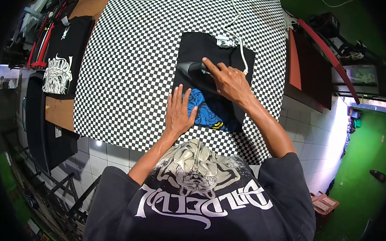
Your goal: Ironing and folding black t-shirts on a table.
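A folded black T-shirt [197, 46] lies on the checkered cloth, with a blue print [200, 110] that has a little yellow on its near end. My right hand [231, 81] grips the handle of a clothes iron [197, 73], its index finger stretched forward. The iron rests over the shirt's middle, its tip pointing left; part of it is hidden under my hand. Flat on the shirt's near left edge is my left hand [179, 111], fingers apart, covering the print's left side. A tag [225, 41] shows near the shirt's collar.
Black-and-white checkered cloth [129, 74] covers the table. The iron's white cord [231, 26] runs to the far edge. Left of it, folded black shirts [61, 58] with a white print lie on a wooden board [59, 111]. A red-edged table [310, 70] stands at the right.
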Demonstrator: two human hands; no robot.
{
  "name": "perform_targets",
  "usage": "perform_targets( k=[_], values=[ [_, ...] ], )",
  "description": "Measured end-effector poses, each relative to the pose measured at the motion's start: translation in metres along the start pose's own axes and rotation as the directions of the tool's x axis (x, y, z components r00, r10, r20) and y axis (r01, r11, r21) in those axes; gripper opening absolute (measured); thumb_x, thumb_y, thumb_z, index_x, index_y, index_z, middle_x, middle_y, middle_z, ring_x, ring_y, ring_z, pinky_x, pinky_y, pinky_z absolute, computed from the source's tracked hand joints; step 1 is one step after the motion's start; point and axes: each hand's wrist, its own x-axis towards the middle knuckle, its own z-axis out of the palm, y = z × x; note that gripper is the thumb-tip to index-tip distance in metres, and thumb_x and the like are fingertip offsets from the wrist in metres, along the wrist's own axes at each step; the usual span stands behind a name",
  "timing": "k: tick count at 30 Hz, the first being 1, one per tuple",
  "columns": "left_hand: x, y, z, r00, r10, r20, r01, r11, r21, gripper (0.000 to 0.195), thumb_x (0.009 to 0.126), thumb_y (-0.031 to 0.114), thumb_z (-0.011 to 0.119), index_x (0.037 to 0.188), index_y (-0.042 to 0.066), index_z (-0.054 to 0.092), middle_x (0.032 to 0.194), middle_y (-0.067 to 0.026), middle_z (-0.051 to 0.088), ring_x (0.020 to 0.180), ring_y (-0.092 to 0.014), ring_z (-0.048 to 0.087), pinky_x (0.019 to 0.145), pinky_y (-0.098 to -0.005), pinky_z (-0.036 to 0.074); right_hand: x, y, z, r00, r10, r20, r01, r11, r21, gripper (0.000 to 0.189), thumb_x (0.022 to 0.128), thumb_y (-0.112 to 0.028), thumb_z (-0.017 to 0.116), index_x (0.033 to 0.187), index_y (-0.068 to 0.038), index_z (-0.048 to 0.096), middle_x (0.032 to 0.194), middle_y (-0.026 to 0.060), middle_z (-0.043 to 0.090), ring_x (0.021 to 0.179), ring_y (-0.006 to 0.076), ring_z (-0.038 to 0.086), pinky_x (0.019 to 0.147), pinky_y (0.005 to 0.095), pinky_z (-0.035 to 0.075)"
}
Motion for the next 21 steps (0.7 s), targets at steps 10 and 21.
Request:
perform_targets(
  k=[10, 21],
  values=[
    [0.000, -0.002, 0.008, 0.994, -0.036, 0.103, 0.021, 0.989, 0.145, 0.067, 0.096, 0.038, 0.055, 0.152, 0.005, 0.036, 0.159, -0.0260, 0.025, 0.149, -0.040, 0.024, 0.121, -0.0548, 0.019, 0.044, -0.006, 0.017, 0.945, 0.294, -0.141, -0.294, 0.956, 0.025, 0.062, 0.091, -0.013, 0.060, 0.150, -0.018, 0.040, 0.098, 0.0176, 0.067, 0.073, 0.0359, 0.071, 0.058, 0.0454, 0.058],
    [0.001, -0.001, 0.009, 0.994, -0.036, 0.101, 0.020, 0.988, 0.152, 0.067, 0.097, 0.040, 0.054, 0.152, 0.007, 0.037, 0.160, -0.0240, 0.024, 0.149, -0.038, 0.024, 0.121, -0.0550, 0.019, 0.082, 0.008, 0.012, 0.909, 0.397, -0.125, -0.387, 0.917, 0.100, 0.062, 0.086, -0.011, 0.062, 0.146, -0.018, 0.045, 0.095, 0.0203, 0.068, 0.073, 0.0397, 0.070, 0.064, 0.0498, 0.057]
  ],
)
